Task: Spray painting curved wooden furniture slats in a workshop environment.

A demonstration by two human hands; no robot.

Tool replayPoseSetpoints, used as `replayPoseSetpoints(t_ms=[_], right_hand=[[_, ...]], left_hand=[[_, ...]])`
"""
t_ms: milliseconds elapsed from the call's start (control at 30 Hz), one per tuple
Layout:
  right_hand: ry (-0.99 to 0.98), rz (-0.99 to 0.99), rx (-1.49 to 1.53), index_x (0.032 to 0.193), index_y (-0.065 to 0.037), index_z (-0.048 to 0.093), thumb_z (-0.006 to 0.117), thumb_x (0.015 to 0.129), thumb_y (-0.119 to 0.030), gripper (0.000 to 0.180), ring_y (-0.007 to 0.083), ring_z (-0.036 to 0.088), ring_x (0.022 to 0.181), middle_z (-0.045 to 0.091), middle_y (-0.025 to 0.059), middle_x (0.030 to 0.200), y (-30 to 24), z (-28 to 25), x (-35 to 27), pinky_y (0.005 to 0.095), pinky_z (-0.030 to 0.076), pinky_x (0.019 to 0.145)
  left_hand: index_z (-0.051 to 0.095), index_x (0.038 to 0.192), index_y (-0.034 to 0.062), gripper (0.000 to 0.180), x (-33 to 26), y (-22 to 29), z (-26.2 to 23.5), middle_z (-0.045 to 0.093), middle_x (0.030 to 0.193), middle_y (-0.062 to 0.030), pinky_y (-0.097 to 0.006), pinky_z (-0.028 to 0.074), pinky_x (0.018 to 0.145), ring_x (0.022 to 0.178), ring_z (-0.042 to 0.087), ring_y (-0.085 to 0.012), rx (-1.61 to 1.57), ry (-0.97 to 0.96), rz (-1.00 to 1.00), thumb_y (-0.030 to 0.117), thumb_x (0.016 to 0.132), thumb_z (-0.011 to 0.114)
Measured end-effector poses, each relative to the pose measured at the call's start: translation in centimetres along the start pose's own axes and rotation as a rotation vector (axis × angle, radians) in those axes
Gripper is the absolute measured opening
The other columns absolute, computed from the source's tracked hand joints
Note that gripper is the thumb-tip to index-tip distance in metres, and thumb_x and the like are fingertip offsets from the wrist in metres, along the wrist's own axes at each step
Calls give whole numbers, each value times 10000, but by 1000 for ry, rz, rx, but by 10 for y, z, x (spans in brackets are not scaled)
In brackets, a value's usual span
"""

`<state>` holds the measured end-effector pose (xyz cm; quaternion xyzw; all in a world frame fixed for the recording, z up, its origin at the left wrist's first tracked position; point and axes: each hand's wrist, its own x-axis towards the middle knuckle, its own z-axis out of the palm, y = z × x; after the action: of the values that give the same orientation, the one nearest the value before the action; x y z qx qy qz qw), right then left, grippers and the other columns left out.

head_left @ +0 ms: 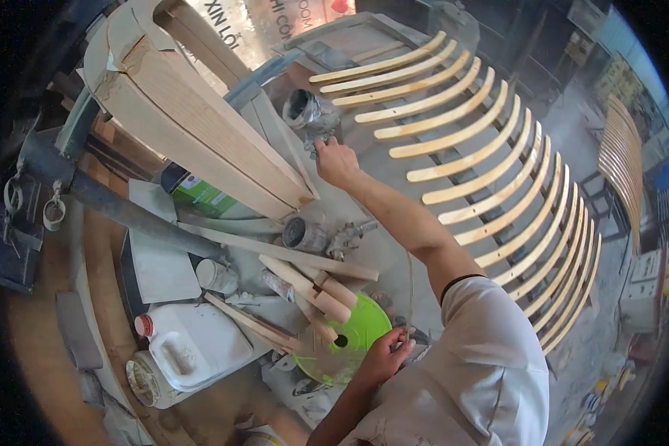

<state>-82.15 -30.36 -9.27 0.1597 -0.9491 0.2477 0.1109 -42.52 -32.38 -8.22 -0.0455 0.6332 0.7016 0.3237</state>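
The row of curved pale wooden slats (498,186) fans from twelve o'clock round to four o'clock, laid side by side on a rack. At ten o'clock leans a stack of long tapered wooden boards (201,126). A white plastic jug (189,342) lies at seven o'clock, a bright green round lid (357,334) near six.

The right hand (336,162), arm stretched toward twelve o'clock, is closed on a spray gun (308,111) with a metal cup. Judged from this, a good pass would keep the gun level and steady over the slats. The left hand (385,355) pinches a thin hose (409,286) beside the lid; slack kept clear of the slats would help.

The gun's trigger and nozzle are hidden behind the fingers, and the dusty worktop (364,253) clutter is hard to sort out.
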Motion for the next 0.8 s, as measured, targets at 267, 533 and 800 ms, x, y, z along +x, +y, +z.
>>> replayPoseSetpoints(t_ms=[267, 533, 800], right_hand=[[-83, 123, -59, 1045, -50, 546, 557, 837, -128, 223, 416, 647, 791, 564, 252, 1022, -2, -46, -129, 495, 536, 674], [-125, 125, -90, 1069, -61, 549, 586, 818, -104, 258, 396, 649, 837, 560, 227, 1019, 0, -52, -129, 469, 540, 693], [-59, -34, 13, 1086, -56, 564, 583, 805, -82, 283, 390, 653, 829, 568, 227, 1016, 7, -50, -111, 469, 541, 691]], left_hand=[[613, 1166, 28, 283, -53, -15, 19, 657, 958, -75, -301, 480, 827, 907, 601, -153, 134, -190, -96, 190, 935, 592], [610, 1163, 19, 276, -54, -28, 37, 645, 925, -57, -282, 483, 790, 877, 591, -115, 114, -173, -61, 177, 938, 585], [576, 1210, 1, 357, -34, -34, 45, 646, 987, -67, -274, 464, 715, 786, 555, -102, 90, 9, 52, 209, 922, 605]])
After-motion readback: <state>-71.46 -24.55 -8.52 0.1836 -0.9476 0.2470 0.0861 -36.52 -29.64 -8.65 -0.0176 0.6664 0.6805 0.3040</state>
